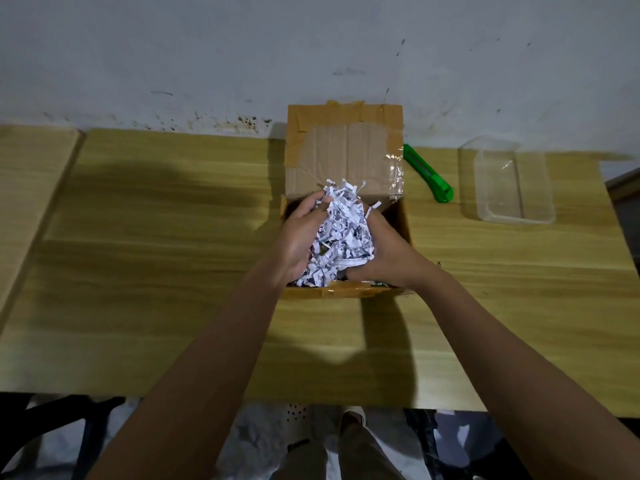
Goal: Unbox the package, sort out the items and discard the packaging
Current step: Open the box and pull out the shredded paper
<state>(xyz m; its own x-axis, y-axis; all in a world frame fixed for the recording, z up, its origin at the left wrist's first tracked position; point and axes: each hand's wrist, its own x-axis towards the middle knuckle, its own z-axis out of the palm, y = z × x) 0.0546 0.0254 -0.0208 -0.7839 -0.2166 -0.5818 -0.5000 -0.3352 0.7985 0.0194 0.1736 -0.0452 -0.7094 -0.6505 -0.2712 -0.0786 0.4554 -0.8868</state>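
Wooden tabletop (138, 271) carries everything, its far edge against a stained wall (207, 46). Near the middle of that far edge sits the cardboard box (346, 161), its taped back flap standing upright so the opening stays clear for reaching in; the near rim faces the person. Towards the far right corner lies a clear plastic container (512, 181), apparently empty, well apart from the box and probably set there to receive sorted items. Between it and the box, a green utility knife (429, 174) lies just beside the box's right wall, likely put down after the tape was cut.

Over the open box, the left hand (298, 237) and right hand (388, 258) press in from either side, fingers curled, clasping a heap of shredded paper (343, 230) between them. Two hands make sense: loose strips would spill from one. The bundle sits at the box's mouth, some strips trailing over the near rim. Whatever items lie beneath the filler cannot be made out.
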